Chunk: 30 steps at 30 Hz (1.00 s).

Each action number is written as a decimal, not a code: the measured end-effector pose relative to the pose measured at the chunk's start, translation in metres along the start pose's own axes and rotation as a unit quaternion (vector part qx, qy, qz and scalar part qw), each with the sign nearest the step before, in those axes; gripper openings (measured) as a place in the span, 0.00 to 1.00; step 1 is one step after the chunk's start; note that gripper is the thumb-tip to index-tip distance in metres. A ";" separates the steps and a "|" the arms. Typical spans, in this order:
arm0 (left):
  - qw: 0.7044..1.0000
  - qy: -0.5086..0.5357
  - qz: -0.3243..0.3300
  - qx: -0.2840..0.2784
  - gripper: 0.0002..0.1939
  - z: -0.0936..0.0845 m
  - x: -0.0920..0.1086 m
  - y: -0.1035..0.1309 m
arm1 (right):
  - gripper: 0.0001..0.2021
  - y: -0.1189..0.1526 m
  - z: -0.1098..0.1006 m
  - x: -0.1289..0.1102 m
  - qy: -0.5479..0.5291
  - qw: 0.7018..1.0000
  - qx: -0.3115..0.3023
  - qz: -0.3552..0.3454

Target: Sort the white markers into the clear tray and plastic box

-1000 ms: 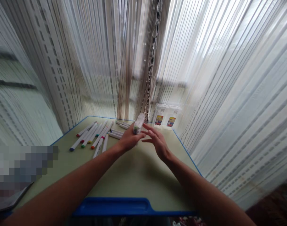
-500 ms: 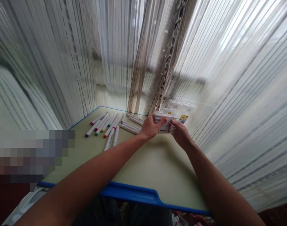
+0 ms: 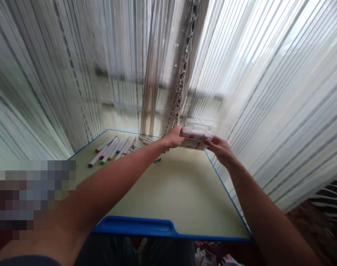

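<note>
A clear plastic marker case (image 3: 195, 143) with a printed front is held up over the far right part of the table. My left hand (image 3: 174, 137) is closed on its left end, fingers partly hidden behind it. On the right end, my right hand (image 3: 219, 148) grips it with thumb and fingers. The transparent lid (image 3: 199, 123) shows above and behind the case body. White markers with coloured ends (image 3: 110, 150) lie loose on the table, left of the case. My left forearm covers some of them.
The pale table (image 3: 179, 192) has a blue rim with a moulded tray (image 3: 137, 226) along the near edge. String curtains (image 3: 124, 88) hang close behind and to the right. A blurred-out area covers the lower left. A zebra-striped cloth (image 3: 331, 195) is at far right.
The view has shifted, so the table's right edge now shows. Both hands still hold the case. Its lid, which stood higher with a yellow label showing, now sits lower and the label is out of sight.
</note>
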<state>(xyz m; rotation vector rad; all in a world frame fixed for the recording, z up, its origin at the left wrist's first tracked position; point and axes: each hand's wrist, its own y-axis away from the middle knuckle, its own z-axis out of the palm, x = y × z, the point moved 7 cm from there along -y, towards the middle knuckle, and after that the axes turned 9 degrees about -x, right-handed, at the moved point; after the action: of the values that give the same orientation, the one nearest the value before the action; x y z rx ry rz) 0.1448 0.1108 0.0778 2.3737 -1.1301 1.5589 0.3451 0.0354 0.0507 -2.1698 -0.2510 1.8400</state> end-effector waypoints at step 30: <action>0.994 0.067 -0.059 -0.057 0.30 0.075 -0.073 -0.008 | 0.30 0.019 -0.039 0.084 -0.017 0.999 -0.004 0.044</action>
<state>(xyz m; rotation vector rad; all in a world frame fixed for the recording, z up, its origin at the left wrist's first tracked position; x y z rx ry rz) 0.1912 0.1226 -0.0156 2.1837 -1.0031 1.5446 0.3967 0.0396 -0.0282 -2.1898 -0.1731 1.9278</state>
